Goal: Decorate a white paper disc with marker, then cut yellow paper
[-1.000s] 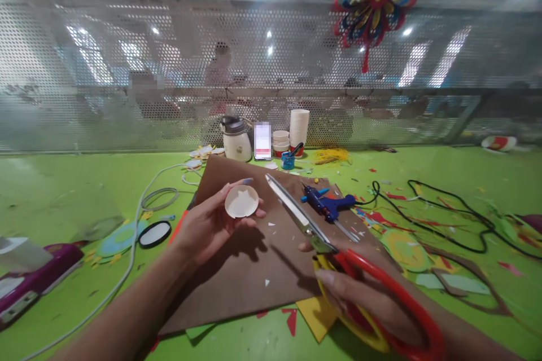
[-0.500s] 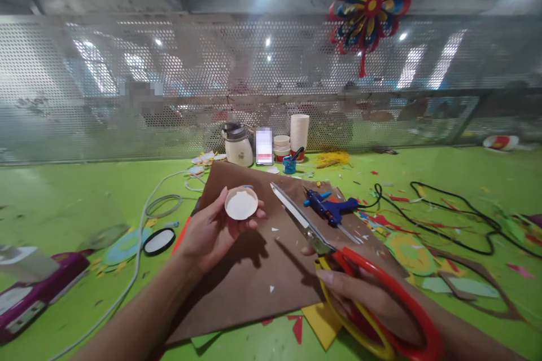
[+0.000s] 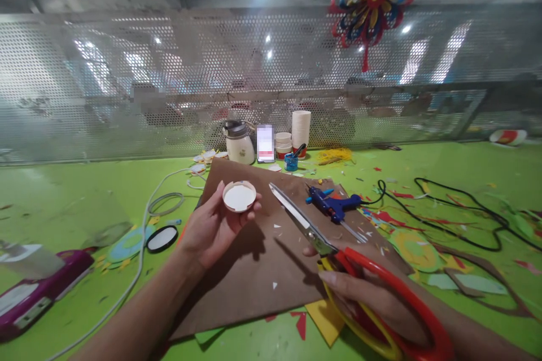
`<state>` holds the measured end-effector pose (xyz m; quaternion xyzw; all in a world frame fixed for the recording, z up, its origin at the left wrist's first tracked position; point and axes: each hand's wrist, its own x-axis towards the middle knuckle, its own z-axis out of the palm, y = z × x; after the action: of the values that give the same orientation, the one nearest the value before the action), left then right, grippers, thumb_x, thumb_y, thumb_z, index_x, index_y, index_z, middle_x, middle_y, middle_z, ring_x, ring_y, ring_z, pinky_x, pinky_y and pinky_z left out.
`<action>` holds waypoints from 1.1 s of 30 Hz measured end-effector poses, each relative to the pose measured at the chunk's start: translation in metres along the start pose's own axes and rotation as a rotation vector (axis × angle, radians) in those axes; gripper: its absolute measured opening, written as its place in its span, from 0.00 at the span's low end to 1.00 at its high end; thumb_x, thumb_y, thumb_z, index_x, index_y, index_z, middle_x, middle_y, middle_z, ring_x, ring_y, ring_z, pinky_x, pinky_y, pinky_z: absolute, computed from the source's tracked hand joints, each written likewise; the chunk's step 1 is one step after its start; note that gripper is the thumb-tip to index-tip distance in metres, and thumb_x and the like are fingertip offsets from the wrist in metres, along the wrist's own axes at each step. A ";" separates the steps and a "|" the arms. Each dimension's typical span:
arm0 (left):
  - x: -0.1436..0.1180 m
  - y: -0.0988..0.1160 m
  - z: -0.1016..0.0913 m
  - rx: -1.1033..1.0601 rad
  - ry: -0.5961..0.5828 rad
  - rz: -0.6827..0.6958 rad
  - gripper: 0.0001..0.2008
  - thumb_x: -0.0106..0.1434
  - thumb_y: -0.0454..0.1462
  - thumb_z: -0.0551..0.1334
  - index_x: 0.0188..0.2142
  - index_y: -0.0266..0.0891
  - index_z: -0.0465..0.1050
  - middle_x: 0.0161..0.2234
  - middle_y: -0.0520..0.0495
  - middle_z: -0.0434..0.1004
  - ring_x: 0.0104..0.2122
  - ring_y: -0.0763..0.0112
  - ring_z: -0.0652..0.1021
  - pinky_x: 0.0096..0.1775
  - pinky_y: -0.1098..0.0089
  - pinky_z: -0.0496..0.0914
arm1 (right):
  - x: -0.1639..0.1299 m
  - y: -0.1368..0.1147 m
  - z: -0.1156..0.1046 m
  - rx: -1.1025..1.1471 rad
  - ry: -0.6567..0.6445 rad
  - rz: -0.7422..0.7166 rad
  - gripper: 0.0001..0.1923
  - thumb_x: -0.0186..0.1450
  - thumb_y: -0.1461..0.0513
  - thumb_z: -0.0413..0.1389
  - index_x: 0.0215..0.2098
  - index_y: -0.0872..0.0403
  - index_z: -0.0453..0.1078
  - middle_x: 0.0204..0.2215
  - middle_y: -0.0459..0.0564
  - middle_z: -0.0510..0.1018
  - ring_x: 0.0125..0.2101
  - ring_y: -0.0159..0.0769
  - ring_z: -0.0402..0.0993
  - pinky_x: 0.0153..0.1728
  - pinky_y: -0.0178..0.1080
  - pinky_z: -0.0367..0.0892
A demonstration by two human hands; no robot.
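Note:
In my left hand (image 3: pixel 214 231) I hold a cut-down paper cup bottom (image 3: pixel 239 197), a shallow white round piece with an uneven low rim. My fingers wrap its edge, and its open side faces me. Large scissors (image 3: pixel 311 231) with red and yellow handles are in my right hand (image 3: pixel 359 290), fingers through the loops. Their blades look closed and point up and away, to the right of the cup bottom and apart from it. Beneath both hands lies a brown paper sheet (image 3: pixel 237 293) with small white scraps. A blue glue gun (image 3: pixel 334 204) rests on its right side.
Behind the sheet stand a jug (image 3: pixel 239 146), a phone (image 3: pixel 265 144), stacked paper cups (image 3: pixel 300 131) and a blue jar (image 3: pixel 291 162). Black cord (image 3: pixel 461 208) and paper scraps (image 3: pixel 417 251) spread right. A purple power strip (image 3: pixel 46 287) and white cable (image 3: pixel 141 254) lie left.
The cup bottom in my left hand has tilted a little, showing more of its inner rim. The scissors stay almost where they were. The whole view has shifted slightly.

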<state>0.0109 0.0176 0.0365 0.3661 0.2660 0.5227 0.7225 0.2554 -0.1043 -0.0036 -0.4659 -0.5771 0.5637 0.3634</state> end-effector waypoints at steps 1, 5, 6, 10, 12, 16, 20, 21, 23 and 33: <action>0.000 0.000 0.000 -0.002 0.004 -0.001 0.23 0.74 0.39 0.46 0.40 0.29 0.77 0.36 0.30 0.82 0.30 0.61 0.83 0.30 0.68 0.77 | 0.000 -0.002 0.000 -0.007 0.003 -0.001 0.17 0.67 0.49 0.57 0.29 0.54 0.70 0.20 0.43 0.69 0.20 0.29 0.65 0.20 0.33 0.62; 0.001 0.000 -0.001 -0.006 0.014 -0.003 0.22 0.74 0.39 0.45 0.40 0.29 0.76 0.35 0.30 0.82 0.31 0.60 0.83 0.30 0.68 0.77 | -0.001 -0.008 0.000 -0.041 0.018 -0.004 0.17 0.66 0.50 0.58 0.27 0.53 0.68 0.21 0.44 0.69 0.20 0.30 0.64 0.21 0.34 0.61; 0.001 0.000 -0.001 -0.005 0.018 -0.003 0.22 0.74 0.39 0.45 0.40 0.29 0.76 0.36 0.30 0.82 0.31 0.60 0.83 0.30 0.68 0.77 | -0.001 -0.008 0.000 -0.050 0.022 -0.005 0.18 0.66 0.50 0.57 0.26 0.53 0.67 0.20 0.44 0.68 0.20 0.30 0.63 0.21 0.34 0.61; 0.002 0.000 -0.001 0.008 0.032 -0.009 0.23 0.74 0.40 0.45 0.40 0.30 0.76 0.35 0.31 0.82 0.30 0.62 0.82 0.30 0.68 0.77 | -0.002 -0.007 0.000 -0.091 0.031 -0.003 0.21 0.66 0.49 0.57 0.24 0.53 0.64 0.19 0.43 0.67 0.20 0.29 0.62 0.22 0.34 0.60; 0.002 0.000 -0.001 0.010 0.031 -0.014 0.23 0.74 0.40 0.45 0.39 0.30 0.76 0.35 0.31 0.82 0.30 0.63 0.82 0.30 0.68 0.77 | -0.002 -0.006 0.000 -0.108 0.033 0.000 0.21 0.67 0.48 0.57 0.24 0.53 0.63 0.20 0.43 0.67 0.21 0.29 0.63 0.22 0.34 0.60; 0.002 0.000 -0.002 0.010 0.028 -0.014 0.23 0.74 0.41 0.46 0.38 0.30 0.76 0.34 0.32 0.82 0.28 0.64 0.81 0.29 0.69 0.76 | -0.002 -0.009 0.001 -0.134 0.013 -0.001 0.20 0.68 0.49 0.55 0.26 0.53 0.62 0.19 0.41 0.65 0.20 0.28 0.61 0.22 0.33 0.57; 0.002 0.000 -0.003 0.009 0.048 -0.010 0.21 0.74 0.41 0.46 0.40 0.32 0.75 0.33 0.34 0.81 0.26 0.66 0.80 0.28 0.69 0.75 | -0.002 -0.011 0.003 -0.145 -0.026 -0.026 0.19 0.69 0.49 0.53 0.27 0.53 0.61 0.20 0.40 0.63 0.20 0.27 0.59 0.22 0.32 0.56; 0.003 0.000 -0.002 0.006 0.049 -0.003 0.20 0.74 0.40 0.46 0.40 0.32 0.75 0.33 0.35 0.81 0.26 0.66 0.79 0.27 0.69 0.74 | -0.002 -0.012 0.003 -0.158 -0.025 -0.030 0.19 0.69 0.49 0.53 0.27 0.53 0.61 0.19 0.40 0.63 0.20 0.27 0.59 0.22 0.32 0.56; 0.003 0.000 -0.002 0.005 0.045 0.010 0.21 0.74 0.40 0.46 0.40 0.32 0.74 0.33 0.35 0.81 0.26 0.66 0.79 0.26 0.70 0.73 | -0.002 -0.013 0.003 -0.181 -0.012 -0.022 0.20 0.68 0.49 0.54 0.25 0.53 0.61 0.19 0.40 0.63 0.21 0.28 0.60 0.22 0.32 0.57; 0.002 -0.001 -0.001 -0.004 0.041 0.035 0.22 0.74 0.41 0.45 0.38 0.32 0.75 0.33 0.38 0.80 0.28 0.66 0.79 0.26 0.69 0.72 | -0.005 -0.006 0.001 -0.160 0.017 -0.085 0.15 0.68 0.50 0.55 0.36 0.53 0.73 0.22 0.43 0.69 0.23 0.32 0.67 0.22 0.32 0.63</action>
<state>0.0112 0.0199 0.0354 0.3585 0.2731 0.5430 0.7085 0.2549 -0.1093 0.0029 -0.4733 -0.6365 0.4957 0.3537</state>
